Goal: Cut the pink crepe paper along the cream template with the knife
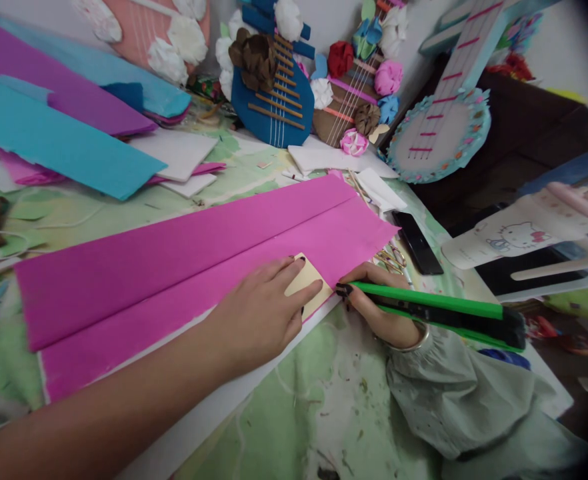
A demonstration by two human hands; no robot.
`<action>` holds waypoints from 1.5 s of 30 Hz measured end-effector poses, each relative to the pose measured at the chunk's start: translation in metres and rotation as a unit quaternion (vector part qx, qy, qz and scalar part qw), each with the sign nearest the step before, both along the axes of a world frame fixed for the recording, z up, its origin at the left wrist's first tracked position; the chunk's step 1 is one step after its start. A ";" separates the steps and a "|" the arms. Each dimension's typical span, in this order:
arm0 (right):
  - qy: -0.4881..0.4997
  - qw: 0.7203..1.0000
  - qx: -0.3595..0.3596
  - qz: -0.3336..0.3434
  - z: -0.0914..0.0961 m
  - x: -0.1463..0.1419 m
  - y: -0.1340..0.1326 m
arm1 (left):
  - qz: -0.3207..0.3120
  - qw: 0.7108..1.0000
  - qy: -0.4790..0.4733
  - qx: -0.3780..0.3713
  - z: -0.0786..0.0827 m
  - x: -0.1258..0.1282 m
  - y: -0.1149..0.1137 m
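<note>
Cutter [439,310] lying left-right, tip seemingly leftward

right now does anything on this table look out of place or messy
Small things: gold scissors lie partly hidden at a corner of the pink paper, close to the right hand holding the green knife. The green table cover is blotched with stains and scraps. The left hand presses the cream card flat; nothing looks torn.

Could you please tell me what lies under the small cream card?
The cream card lies on pink paper, itself on a white board. The left hand covers the card's near part.
</note>
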State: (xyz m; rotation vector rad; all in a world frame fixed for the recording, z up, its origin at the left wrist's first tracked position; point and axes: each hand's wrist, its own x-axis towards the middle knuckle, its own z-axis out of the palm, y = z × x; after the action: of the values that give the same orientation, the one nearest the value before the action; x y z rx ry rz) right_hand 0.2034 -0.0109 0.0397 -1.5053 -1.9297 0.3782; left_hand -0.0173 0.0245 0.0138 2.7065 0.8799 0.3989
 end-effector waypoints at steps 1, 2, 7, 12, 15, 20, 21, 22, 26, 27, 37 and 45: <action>0.002 1.000 -0.001 0.001 0.000 0.000 0.000 | -0.001 1.000 -0.001 0.001 0.000 0.000 0.000; 0.004 1.000 0.001 0.003 0.000 0.000 0.000 | -0.002 1.000 -0.003 0.003 0.000 0.000 0.000; -0.001 1.000 0.016 0.012 0.000 -0.001 0.001 | 0.001 1.000 -0.012 0.006 0.000 0.000 0.000; -0.001 1.000 0.021 0.018 0.001 -0.002 0.001 | 0.001 1.000 -0.013 0.004 0.000 0.000 -0.001; -0.005 1.000 0.018 0.018 0.002 -0.002 0.001 | 0.001 1.000 -0.013 0.004 0.000 0.000 -0.001; -0.006 1.000 0.012 0.014 0.002 -0.001 0.000 | -0.001 1.000 -0.009 0.001 0.001 0.000 0.000; -0.004 1.000 0.011 0.013 0.002 -0.001 0.000 | 0.000 1.000 -0.009 0.001 0.001 0.000 0.000; -0.002 1.000 0.009 0.013 0.002 -0.001 0.001 | 0.001 1.000 -0.008 0.000 0.001 0.000 0.000; 0.003 1.000 0.003 0.010 0.002 -0.001 0.001 | 0.003 1.000 -0.003 -0.003 0.001 0.000 0.000; 0.004 1.000 0.001 0.010 0.002 -0.001 0.001 | 0.003 1.000 -0.002 -0.004 0.000 0.000 0.000; 0.207 0.976 0.045 -0.053 -0.018 0.006 0.010 | -0.011 0.999 -0.017 0.026 0.002 -0.003 0.000; 0.233 0.972 -0.010 -0.044 -0.019 0.004 0.021 | -0.082 0.995 -0.002 0.061 0.011 -0.005 -0.017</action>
State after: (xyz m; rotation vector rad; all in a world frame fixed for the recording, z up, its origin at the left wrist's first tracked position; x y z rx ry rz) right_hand 0.2072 0.0101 0.0204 -1.3611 -1.4896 0.6484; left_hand -0.0218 0.0075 0.0249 2.8615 0.6462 0.4341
